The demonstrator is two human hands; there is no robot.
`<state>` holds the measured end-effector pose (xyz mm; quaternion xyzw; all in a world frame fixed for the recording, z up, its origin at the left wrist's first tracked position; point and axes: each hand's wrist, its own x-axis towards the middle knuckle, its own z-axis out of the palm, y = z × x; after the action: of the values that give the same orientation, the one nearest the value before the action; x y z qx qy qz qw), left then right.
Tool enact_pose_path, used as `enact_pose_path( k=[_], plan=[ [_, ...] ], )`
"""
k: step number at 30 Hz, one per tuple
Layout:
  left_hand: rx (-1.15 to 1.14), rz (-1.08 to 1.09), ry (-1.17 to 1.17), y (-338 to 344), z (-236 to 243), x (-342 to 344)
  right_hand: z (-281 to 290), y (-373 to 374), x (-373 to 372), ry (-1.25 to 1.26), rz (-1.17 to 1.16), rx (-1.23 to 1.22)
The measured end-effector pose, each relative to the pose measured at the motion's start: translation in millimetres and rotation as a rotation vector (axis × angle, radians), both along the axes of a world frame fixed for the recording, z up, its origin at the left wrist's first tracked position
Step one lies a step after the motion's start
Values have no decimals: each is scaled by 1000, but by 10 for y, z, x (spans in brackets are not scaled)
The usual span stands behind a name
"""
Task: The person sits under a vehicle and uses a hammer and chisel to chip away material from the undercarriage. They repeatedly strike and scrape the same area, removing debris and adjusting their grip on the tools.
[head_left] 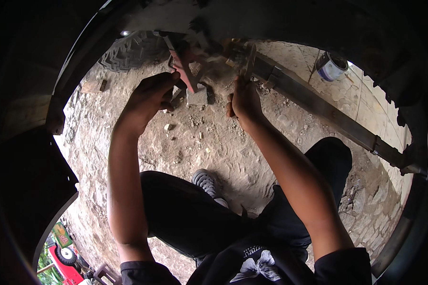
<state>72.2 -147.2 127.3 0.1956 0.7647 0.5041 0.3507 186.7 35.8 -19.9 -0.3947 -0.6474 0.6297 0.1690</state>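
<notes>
My left hand [150, 97] is raised beside a red metal leg [181, 69], its fingertips at the leg's edge. Those fingers are curled, and what lies between them is hidden in shadow. The red leg slants down to a grey block [197, 95] on the ground. To the right, my right hand [245, 99] is closed around a thin, flat metal tool [250, 61] that sticks up from it; its exact kind is unclear. The tool's upper end is near a dark, brownish metal fitting [233, 50] under the vehicle.
A long dark metal beam [318, 102] runs down to the right, close to my right forearm. A treaded tyre [131, 52] is at upper left, a paint can [331, 66] at upper right. Stones [168, 127] lie on the dirt. Dark bodywork surrounds me; a red vehicle [64, 266] is lower left.
</notes>
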Motion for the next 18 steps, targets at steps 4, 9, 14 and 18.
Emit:
enact_pose_path(
  k=[4,9,14,18],
  plan=[
    [13,-101,30,228,-25,80,-273,780,-286,-117,181,259],
    [-75,-144,120,295,-229,47,133,863,-329,-214,193,46],
    [-98,-89,107,80,-24,94,132,-84,74,-344,117,360],
    [-41,-77,109,139,66,166,-52,375,-118,-357,255,774]
  ],
)
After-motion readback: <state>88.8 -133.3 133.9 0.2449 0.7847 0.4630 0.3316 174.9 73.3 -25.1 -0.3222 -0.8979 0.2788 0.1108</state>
